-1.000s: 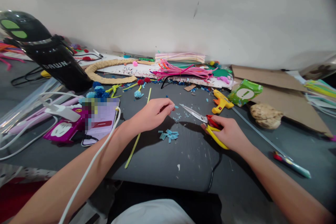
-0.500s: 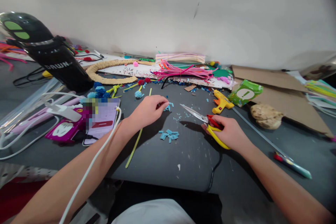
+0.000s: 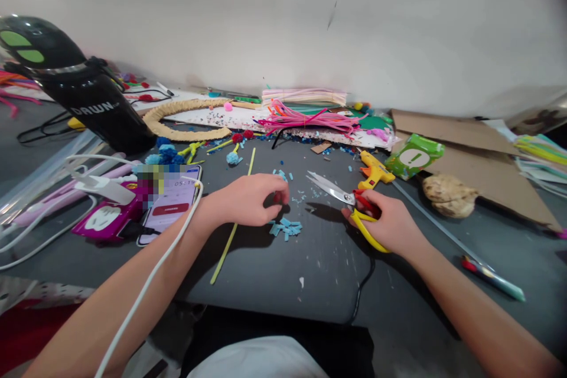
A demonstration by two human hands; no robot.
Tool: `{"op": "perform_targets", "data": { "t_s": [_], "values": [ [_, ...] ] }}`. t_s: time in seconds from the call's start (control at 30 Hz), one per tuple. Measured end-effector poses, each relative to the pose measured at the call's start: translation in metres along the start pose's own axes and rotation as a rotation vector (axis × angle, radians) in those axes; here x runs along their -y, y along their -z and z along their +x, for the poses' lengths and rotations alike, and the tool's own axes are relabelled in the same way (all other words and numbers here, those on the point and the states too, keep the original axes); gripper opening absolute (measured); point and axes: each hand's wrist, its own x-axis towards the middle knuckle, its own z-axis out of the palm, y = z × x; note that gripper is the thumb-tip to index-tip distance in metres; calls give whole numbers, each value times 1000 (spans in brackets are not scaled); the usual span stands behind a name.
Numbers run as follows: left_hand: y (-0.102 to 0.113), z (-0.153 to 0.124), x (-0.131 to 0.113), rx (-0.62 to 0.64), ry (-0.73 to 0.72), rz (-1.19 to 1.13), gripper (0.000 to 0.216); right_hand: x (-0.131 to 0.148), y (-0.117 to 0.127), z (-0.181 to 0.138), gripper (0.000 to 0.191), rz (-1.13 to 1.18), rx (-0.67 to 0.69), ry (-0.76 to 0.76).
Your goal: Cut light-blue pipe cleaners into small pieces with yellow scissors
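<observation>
My right hand (image 3: 390,218) grips a pair of scissors (image 3: 334,190) with red and yellow handles. The blades point left and are slightly apart, with nothing between them. My left hand (image 3: 245,199) hovers over the grey table, thumb and curled fingers apart, and I see nothing in it. Just below its fingertips lies a pile of small light-blue cut pieces (image 3: 287,227). A few more blue pieces (image 3: 282,175) lie beyond the fingers, and tiny blue scraps (image 3: 300,196) are scattered towards the scissors. A yellow-green pipe cleaner (image 3: 225,251) runs beneath my left hand.
On the left stand a black bottle (image 3: 101,100), a phone (image 3: 170,212) and a purple power socket (image 3: 106,221); a white cable (image 3: 146,283) crosses my left forearm. A yellow glue gun (image 3: 374,171), green packet (image 3: 416,156) and cardboard (image 3: 500,183) lie right. Pink pipe cleaners (image 3: 310,121) lie behind.
My left hand has moved down towards the near blue pile, and its pinched fingers have parted. The scissor blades have opened slightly; the right hand has barely moved.
</observation>
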Motion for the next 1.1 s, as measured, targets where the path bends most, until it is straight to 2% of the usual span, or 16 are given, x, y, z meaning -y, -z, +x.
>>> {"op": "perform_targets", "data": {
  "t_s": [0.1, 0.2, 0.4, 0.53, 0.67, 0.8, 0.9, 1.1],
  "values": [
    [4, -6, -1, 171, 42, 17, 17, -5, 3, 1, 27, -87, -4, 37],
    [7, -10, 0, 256, 90, 21, 15, -9, 6, 2, 32, -216, -8, 6],
    [3, -9, 6, 294, 119, 31, 13, -8, 6, 3, 32, -163, 10, 6],
    [0, -7, 10, 280, 60, 2, 9, -6, 6, 3, 36, -208, -14, -12],
    [1, -4, 12, 164, 37, -41, 12, -7, 7, 4, 32, -161, -45, -43],
    [1, 0, 9, -54, 68, -116, 12, -11, 7, 4, 31, -204, -55, -9],
    [-3, 3, 6, -199, 38, -187, 9, -12, 7, 3, 30, -224, -24, 36],
    [-11, 8, 6, -352, 20, -294, 13, -4, 6, 2, 30, -144, -7, 28]
  ]
}}
